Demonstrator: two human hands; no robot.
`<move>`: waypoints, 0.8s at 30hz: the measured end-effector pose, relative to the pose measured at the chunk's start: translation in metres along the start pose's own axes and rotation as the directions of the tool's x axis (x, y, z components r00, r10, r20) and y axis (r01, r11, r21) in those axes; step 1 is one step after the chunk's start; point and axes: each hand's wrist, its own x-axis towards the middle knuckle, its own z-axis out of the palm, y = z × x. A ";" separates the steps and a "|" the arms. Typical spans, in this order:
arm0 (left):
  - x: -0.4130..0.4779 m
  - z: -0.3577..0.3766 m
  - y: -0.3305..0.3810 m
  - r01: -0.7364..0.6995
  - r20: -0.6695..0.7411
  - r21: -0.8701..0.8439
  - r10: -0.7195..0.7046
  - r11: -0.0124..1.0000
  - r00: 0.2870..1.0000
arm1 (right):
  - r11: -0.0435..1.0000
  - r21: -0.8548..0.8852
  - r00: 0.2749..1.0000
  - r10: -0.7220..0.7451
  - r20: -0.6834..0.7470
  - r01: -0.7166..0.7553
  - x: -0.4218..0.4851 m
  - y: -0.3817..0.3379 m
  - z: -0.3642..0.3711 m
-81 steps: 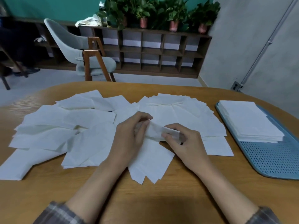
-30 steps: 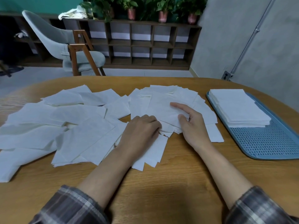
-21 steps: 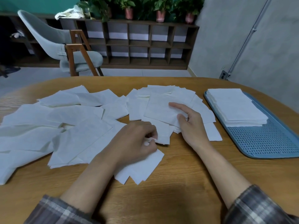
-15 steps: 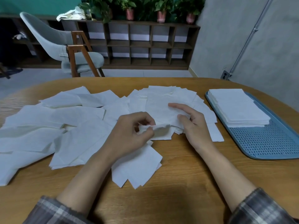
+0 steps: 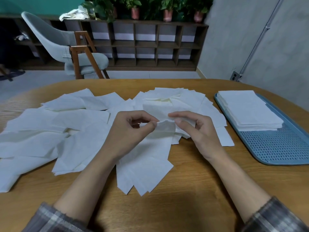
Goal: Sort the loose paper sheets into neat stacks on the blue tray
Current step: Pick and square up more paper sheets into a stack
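Pinching one thin, faintly translucent white paper sheet (image 5: 165, 128) by its crumpled upper edge, the left grip (image 5: 130, 131) and right grip (image 5: 200, 133) each clasp it between thumb and forefinger, just above the wooden table (image 5: 192, 190). Below and to the left, loose white paper sheets (image 5: 80, 131) lie fanned and overlapping. Further right, a squared stack of white sheets (image 5: 249, 111) rests on the far end of the perforated blue plastic tray (image 5: 284, 148).

Both hands, left hand (image 5: 132, 131) and right hand (image 5: 197, 129), pinch one paper sheet (image 5: 164, 129) above loose sheets (image 5: 80, 131) mid-counter (image 5: 192, 190); a neat stack (image 5: 247, 109) sits on the blue tray (image 5: 280, 148) at the right edge.
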 end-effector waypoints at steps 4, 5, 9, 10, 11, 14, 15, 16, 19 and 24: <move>-0.001 0.002 -0.001 -0.019 -0.025 -0.012 0.019 1.000 1.000 | 0.999 0.029 0.997 0.036 0.063 -0.038 -0.003 -0.002 0.004; -0.001 0.003 0.000 -0.031 -0.037 -0.011 0.031 0.999 0.999 | 0.998 0.024 0.997 0.053 0.059 -0.054 -0.004 -0.002 0.006; -0.001 0.005 -0.002 -0.043 0.018 0.016 0.043 0.999 0.999 | 0.996 0.034 0.994 0.079 -0.075 -0.077 -0.002 -0.005 0.009; -0.001 0.005 -0.004 -0.020 0.054 0.026 0.018 0.999 0.998 | 0.993 0.077 0.989 0.098 -0.109 -0.090 -0.001 -0.006 0.007; 0.000 0.005 -0.004 0.006 0.084 0.028 -0.008 1.000 0.996 | 0.987 0.123 0.982 0.121 -0.145 -0.104 0.000 -0.006 0.005; 0.001 0.003 -0.003 0.042 0.080 -0.027 -0.040 0.999 0.996 | 0.963 0.225 0.963 0.192 -0.189 -0.148 0.002 -0.003 0.002; 0.001 0.001 -0.001 0.045 0.043 -0.047 -0.043 0.998 0.998 | 0.957 0.245 0.962 0.204 -0.184 -0.156 0.002 -0.003 0.002; 0.001 -0.001 0.001 0.046 -0.002 -0.065 -0.046 0.997 0.999 | 0.952 0.255 0.962 0.215 -0.169 -0.168 0.002 -0.003 0.003; 0.001 -0.007 0.005 0.057 -0.118 -0.112 -0.070 0.992 0.991 | 0.940 0.258 0.963 0.255 -0.085 -0.225 0.001 -0.003 0.003; 0.002 -0.011 0.007 0.087 -0.027 -0.040 -0.088 0.995 0.996 | 0.935 0.225 0.961 0.258 0.094 -0.273 -0.003 -0.007 0.006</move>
